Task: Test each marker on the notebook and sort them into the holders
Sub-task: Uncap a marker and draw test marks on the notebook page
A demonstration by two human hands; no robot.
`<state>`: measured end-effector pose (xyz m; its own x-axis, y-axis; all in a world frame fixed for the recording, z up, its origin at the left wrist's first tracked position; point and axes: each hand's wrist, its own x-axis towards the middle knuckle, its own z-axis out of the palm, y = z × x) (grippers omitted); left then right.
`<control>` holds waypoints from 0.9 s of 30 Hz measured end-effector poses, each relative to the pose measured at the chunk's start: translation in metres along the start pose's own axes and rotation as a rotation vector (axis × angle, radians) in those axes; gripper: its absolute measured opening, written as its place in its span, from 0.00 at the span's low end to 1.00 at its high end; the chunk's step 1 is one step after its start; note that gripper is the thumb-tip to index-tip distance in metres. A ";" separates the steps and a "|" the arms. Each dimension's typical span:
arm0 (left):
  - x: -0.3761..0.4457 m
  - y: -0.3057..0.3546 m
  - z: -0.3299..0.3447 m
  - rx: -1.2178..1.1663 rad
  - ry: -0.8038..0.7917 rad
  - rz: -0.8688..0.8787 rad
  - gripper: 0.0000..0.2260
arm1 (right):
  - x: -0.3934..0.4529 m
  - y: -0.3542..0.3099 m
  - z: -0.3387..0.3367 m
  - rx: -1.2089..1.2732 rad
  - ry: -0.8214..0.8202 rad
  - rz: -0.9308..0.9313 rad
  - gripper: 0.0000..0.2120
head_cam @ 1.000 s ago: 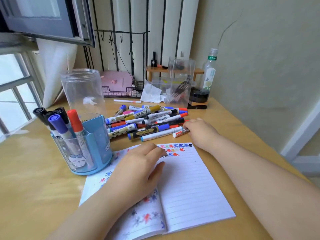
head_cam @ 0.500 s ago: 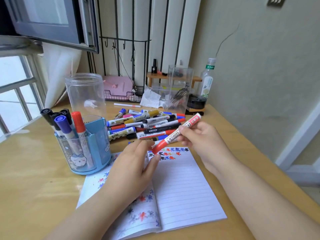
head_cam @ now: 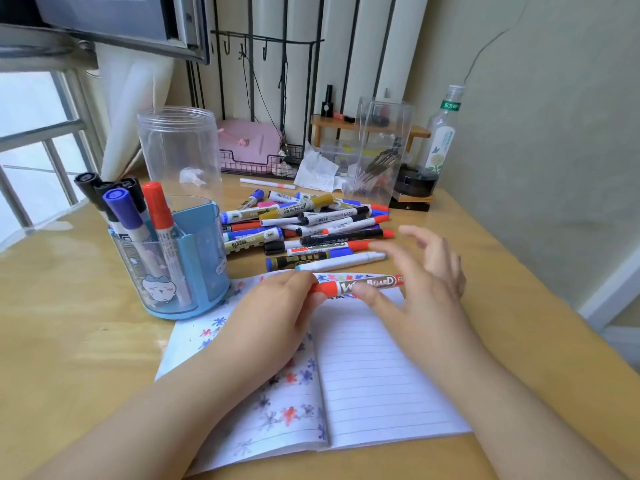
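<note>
Right now your left hand [head_cam: 277, 306] pinches the red cap end of a whiteboard marker [head_cam: 360, 285], which lies level across the top edge of the open notebook [head_cam: 381, 375]. The cap itself is mostly hidden under your fingertips. Your right hand [head_cam: 426, 282] is spread loose at the marker's other end, fingers straight and motion-blurred; the thumb [head_cam: 367, 296] crosses in front of the barrel and covers part of the printed word, though whether it touches is hard to tell.

Beyond both hands lies the heap of loose markers [head_cam: 311, 230], overlapping so that many barrels are only partly seen. To the left of your left hand stands the blue holder [head_cam: 204, 258] with several capped markers upright in it, their lower halves blurred behind its clear front. Behind that holder is a clear jar [head_cam: 180, 150].

Past your right hand, a clear square container [head_cam: 381, 150] holds dark items too dim to name. Your left forearm covers part of the notebook's left page, where coloured scribbles show.
</note>
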<state>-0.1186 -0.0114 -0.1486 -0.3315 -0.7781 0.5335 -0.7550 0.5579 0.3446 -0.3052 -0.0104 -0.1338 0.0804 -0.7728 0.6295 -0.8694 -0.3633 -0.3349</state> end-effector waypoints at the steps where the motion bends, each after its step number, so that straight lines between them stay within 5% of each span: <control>1: 0.000 0.000 0.000 -0.012 0.003 0.007 0.15 | 0.000 -0.001 0.003 -0.040 -0.038 -0.106 0.19; 4: 0.001 0.001 0.000 -0.063 -0.046 0.041 0.17 | -0.004 -0.006 0.008 -0.118 -0.206 -0.275 0.18; 10: 0.001 -0.003 -0.008 -0.164 -0.088 0.143 0.17 | -0.001 -0.014 -0.003 -0.167 -0.461 -0.300 0.16; 27: 0.001 0.002 -0.010 -0.180 -0.105 0.223 0.18 | 0.006 -0.004 -0.015 0.241 -0.677 -0.085 0.18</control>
<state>-0.1145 -0.0082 -0.1397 -0.5413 -0.6511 0.5320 -0.5480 0.7531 0.3641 -0.3084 -0.0052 -0.1179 0.4947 -0.8615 0.1140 -0.7218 -0.4804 -0.4983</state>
